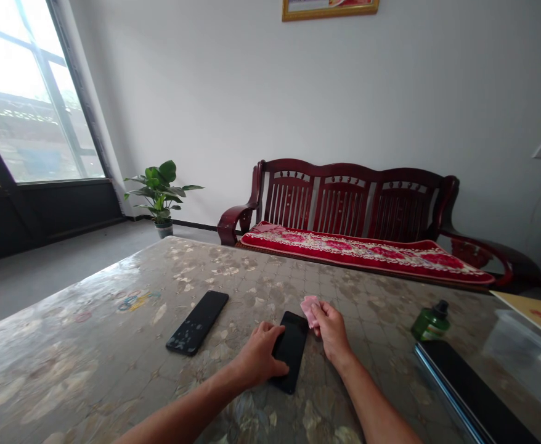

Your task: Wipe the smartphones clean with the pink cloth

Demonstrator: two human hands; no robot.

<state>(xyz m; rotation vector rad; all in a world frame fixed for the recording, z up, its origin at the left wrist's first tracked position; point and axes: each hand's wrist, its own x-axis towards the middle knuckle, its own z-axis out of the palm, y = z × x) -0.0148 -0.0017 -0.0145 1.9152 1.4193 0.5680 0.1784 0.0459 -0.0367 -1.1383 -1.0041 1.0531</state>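
Observation:
A black smartphone (293, 345) lies screen up on the patterned tabletop in front of me. My left hand (257, 356) grips its left side, thumb on the lower part of the screen and index finger higher up, curved apart. Just past the phone's upper right corner, my right hand (330, 327) pinches a small pink cloth (309, 309) between thumb and fingers. Further left rests a second black smartphone (197, 322), with pale spots or reflections on its screen; neither hand touches it.
The table (127, 357) has a glossy, flower-patterned cover. On the right stand a green bottle (431, 322) with a black cap, a long dark case (474, 388) and a clear plastic box (524, 357). Behind the table are a wooden bench (344, 203) and a potted plant (160, 191).

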